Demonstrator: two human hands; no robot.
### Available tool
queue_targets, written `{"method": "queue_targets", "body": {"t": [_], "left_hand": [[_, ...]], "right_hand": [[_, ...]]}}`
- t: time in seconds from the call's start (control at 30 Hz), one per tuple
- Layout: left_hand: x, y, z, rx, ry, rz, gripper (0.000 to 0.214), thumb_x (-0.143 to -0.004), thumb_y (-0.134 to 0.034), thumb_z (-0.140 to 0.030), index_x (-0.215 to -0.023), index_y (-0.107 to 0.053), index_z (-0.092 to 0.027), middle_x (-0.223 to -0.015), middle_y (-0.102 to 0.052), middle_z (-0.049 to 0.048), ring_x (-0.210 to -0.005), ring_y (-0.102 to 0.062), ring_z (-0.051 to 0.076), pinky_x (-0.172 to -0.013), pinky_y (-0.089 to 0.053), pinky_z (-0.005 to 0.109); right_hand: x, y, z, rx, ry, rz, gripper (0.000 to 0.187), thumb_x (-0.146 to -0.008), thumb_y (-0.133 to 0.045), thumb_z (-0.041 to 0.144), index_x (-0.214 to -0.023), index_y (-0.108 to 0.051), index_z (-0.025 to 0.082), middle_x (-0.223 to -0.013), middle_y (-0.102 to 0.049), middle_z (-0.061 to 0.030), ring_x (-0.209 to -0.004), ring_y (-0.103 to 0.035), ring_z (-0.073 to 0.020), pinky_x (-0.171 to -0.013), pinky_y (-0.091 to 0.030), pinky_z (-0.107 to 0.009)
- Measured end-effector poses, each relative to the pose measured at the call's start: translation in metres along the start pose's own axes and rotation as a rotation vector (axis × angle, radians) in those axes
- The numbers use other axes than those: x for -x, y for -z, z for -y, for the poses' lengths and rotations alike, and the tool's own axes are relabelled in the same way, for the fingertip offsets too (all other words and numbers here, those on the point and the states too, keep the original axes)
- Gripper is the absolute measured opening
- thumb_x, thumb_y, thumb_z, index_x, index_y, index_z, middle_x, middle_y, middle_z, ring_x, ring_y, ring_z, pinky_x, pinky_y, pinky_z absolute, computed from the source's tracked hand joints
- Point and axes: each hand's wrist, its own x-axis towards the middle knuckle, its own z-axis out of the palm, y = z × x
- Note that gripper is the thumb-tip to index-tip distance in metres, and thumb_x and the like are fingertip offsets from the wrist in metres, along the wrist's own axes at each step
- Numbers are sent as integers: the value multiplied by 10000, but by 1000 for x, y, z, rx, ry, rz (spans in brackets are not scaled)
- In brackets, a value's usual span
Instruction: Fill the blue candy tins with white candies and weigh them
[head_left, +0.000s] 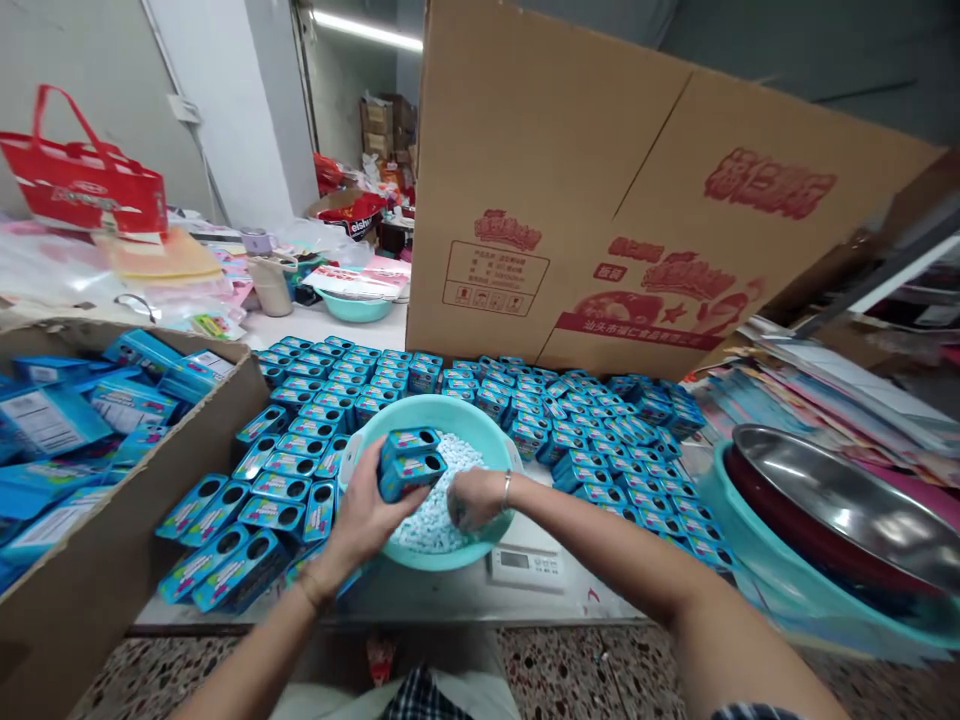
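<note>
A left hand (367,515) grips two blue cartons (411,465) over a turquoise basin (420,410) of pale pellets (431,525) — the right hand (476,498) dips in, finger closure hidden — beside a carton-filled cardboard box (172,470) at a white table (337,330), a white pillar (232,90) beyond.

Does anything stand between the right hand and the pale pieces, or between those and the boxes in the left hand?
Nothing visible does. The right hand is in the teal bowl, at the pale pieces; the blue boxes in the left hand are over the bowl, with no object between.
</note>
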Motion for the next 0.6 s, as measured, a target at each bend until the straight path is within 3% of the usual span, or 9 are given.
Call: {"method": "queue_targets", "body": {"t": [0.1,0.17,0.23,0.3,0.4,0.6], "left_hand": [[-45,21,-16,-468,-216,496,681,-643,-728,-452,-1233,-510,-192,-1194,-614,132,-1126,-570,339,-970,-441,458],[-65,13,-22,-688,-279,833,660,-576,-749,-434,-1161,-560,-192,-1112,-654,134,-1039,-612,347,-891,-477,438],[-73,-9,-23,-767,-295,1022,635,-495,-782,-405,-1068,-609,-191,-1015,-690,126,-949,-647,341,-799,-509,396],[-72,-35,-21,-789,-288,1095,594,-442,-797,-371,-985,-641,-186,-919,-712,115,-862,-670,329,-716,-522,365],[-63,-59,-14,-821,-270,1122,554,-430,-782,-360,-935,-652,-171,-876,-719,124,-812,-679,329,-662,-526,361],[-46,-63,0,-776,-235,977,598,-435,-738,-327,-993,-615,-150,-943,-702,166,-870,-670,365,-715,-527,398]], "right_hand": [[0,25,-14,51,-20,62,329,-578,-795,412,-865,-754,257,-961,-723,-44,-944,-648,-264,-836,-451,-319],[-2,31,-19,90,-77,42,502,-649,-758,460,-1086,-699,220,-1154,-666,-119,-1050,-615,-315,-905,-437,-377],[-7,27,-20,113,-158,8,622,-727,-694,503,-1240,-601,164,-1248,-600,-198,-1123,-572,-368,-947,-417,-453],[-13,17,-20,109,-234,-12,685,-747,-667,551,-1291,-549,151,-1304,-552,-227,-1173,-535,-397,-977,-396,-500],[-24,2,-22,40,-331,-35,697,-743,-669,590,-1297,-536,190,-1377,-492,-196,-1219,-505,-385,-1018,-377,-518],[-33,-19,-25,-304,-517,-171,384,-908,-568,376,-1237,-536,179,-1259,-556,-97,-1078,-582,-232,-905,-505,-463]]}}
